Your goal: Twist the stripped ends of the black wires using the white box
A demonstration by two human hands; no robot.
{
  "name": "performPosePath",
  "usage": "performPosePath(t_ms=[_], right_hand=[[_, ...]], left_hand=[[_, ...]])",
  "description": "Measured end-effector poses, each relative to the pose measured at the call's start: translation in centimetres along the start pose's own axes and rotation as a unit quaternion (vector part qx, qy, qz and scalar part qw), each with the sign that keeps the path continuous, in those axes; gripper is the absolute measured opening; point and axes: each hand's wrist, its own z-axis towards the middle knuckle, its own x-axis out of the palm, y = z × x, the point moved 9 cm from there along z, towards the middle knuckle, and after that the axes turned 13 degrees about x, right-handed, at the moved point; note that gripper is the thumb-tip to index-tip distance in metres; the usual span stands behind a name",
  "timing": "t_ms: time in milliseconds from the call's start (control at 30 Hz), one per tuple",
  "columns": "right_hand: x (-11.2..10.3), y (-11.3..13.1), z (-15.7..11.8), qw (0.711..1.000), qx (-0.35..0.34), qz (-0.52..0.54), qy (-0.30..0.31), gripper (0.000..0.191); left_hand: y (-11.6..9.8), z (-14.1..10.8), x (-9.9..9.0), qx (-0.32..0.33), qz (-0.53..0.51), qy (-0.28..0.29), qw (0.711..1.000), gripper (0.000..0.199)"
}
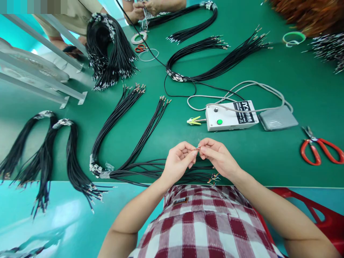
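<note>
My left hand (179,159) is closed, thumb and fingertips pinching a thin wire end (198,148). My right hand (219,157) meets it there, its fingertips closed on the same wire end. Which cable it belongs to is hidden by my fingers. Under and beside my hands lies a bundle of black cables (134,173), some with orange and white wire ends (213,178) bared near the table's edge. Clear tape and white tags bind the bundle at its bend (95,167). Past my fingertips sits a white machine box (228,123) with a green button and a yellow-green winged tip (195,120).
A grey pedal (279,118) and red-handled pliers (313,150) lie to the right. More black cable bundles (185,68) are spread behind; others hang over the front edge (71,154). Across the green table (295,89) are another person's hands (145,8), tape rolls (139,37) and red scissors (140,48).
</note>
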Motion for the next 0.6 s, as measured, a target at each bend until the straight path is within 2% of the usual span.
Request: performPosePath(t_ms=[167,233,300,433,500,600], right_hand=[[-0.4,0.4,-0.2,0.998,0.011,-0.068,-0.009,0.024],[-0.6,0.9,-0.2,0.994,0.03,-0.109,0.003,0.024],[-0.7,1.1,0.0,0.988,0.066,-0.133,0.037,0.024],[-0.8,0.5,0.3,0.977,0.147,-0.115,0.103,0.021],[-0.6,0.0,0.4,0.97,0.176,-0.1,0.133,0.02],[0.1,-0.8,0.4,0.962,0.197,-0.08,0.169,0.021]], left_hand=[[0.2,-0.2,-0.2,0.004,0.033,0.0,0.999,0.04],[-0.3,-0.2,-0.2,0.032,0.075,0.01,0.997,0.035],[-1.3,-0.2,0.0,0.089,0.139,0.03,0.986,0.026],[-2.8,-0.4,0.8,0.19,0.261,0.086,0.943,0.012],[-2.9,-0.6,0.9,0.201,0.268,0.107,0.936,0.01],[-2.4,-0.6,0.6,0.183,0.23,0.115,0.949,0.017]])
